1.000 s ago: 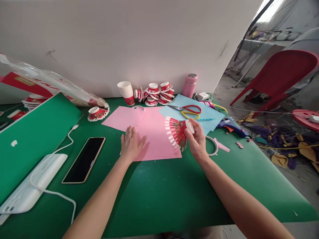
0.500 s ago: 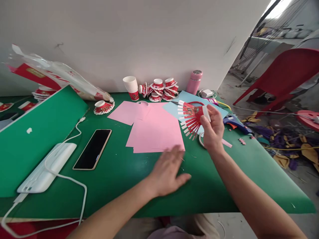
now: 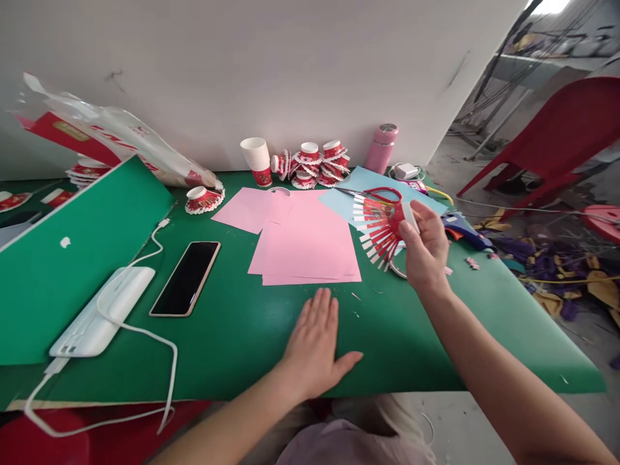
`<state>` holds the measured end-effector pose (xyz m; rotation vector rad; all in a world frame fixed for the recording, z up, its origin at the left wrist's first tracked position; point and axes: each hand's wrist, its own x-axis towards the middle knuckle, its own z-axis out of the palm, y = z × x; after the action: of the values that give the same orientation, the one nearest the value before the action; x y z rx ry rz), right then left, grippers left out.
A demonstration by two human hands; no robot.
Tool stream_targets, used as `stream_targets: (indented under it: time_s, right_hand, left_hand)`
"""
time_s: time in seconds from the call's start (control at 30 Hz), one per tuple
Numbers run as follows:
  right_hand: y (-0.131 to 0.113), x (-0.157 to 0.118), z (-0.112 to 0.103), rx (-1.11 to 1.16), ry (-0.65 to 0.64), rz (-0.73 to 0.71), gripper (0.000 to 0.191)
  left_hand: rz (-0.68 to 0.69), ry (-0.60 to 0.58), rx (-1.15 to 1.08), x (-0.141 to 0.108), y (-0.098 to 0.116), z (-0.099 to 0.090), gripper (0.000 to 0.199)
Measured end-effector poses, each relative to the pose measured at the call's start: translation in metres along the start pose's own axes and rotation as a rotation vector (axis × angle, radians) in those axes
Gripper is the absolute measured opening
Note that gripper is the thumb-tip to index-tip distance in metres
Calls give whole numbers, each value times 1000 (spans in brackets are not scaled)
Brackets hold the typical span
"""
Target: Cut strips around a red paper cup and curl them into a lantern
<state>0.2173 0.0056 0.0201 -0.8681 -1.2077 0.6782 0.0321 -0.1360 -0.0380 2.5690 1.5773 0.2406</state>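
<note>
My left hand (image 3: 314, 349) lies flat on the green tabletop, fingers stretched out and thumb spread, just in front of the stacked pink paper sheets (image 3: 310, 252). In my right hand (image 3: 426, 248) is a red paper cup (image 3: 382, 223), pinched at its white base between thumb and fingers. Its wall is cut into strips that fan out to the left with white ends. Behind the cup, red-handled scissors (image 3: 385, 192) rest on light blue paper (image 3: 365, 177). Small paper scraps (image 3: 356, 296) lie to the right of my left fingertips.
A phone (image 3: 186, 279) and a white power bank (image 3: 104, 313) with its cable are at left. Along the wall stand stacked paper cups (image 3: 256, 158), a pile of cut cups (image 3: 310, 165) and a pink flask (image 3: 382, 148). A blue glue gun (image 3: 467, 231) lies at right.
My left hand has moved slightly left and toward me, away from the pink paper's edge, and now lies still. The right hand still holds the cut cup; the view has shifted slightly.
</note>
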Motion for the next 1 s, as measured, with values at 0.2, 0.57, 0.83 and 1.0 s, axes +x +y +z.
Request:
stream_targets:
  time_s: [0.2, 0.57, 0.83, 1.0]
  right_hand:
    - [-14, 1, -12, -59, 2, -17, 42]
    - [3, -3, -45, -19, 81, 106, 41]
    - [-14, -2, -20, 6, 16, 30, 41]
    - [-30, 10, -37, -97, 4, -37, 38]
  left_hand:
    - [190, 24, -100, 34, 21, -7, 81]
    - [-159, 99, 194, 1, -58, -9, 82]
    - [80, -116, -40, 81, 44, 3, 92]
    - [235, -177, -145, 99, 102, 11, 90]
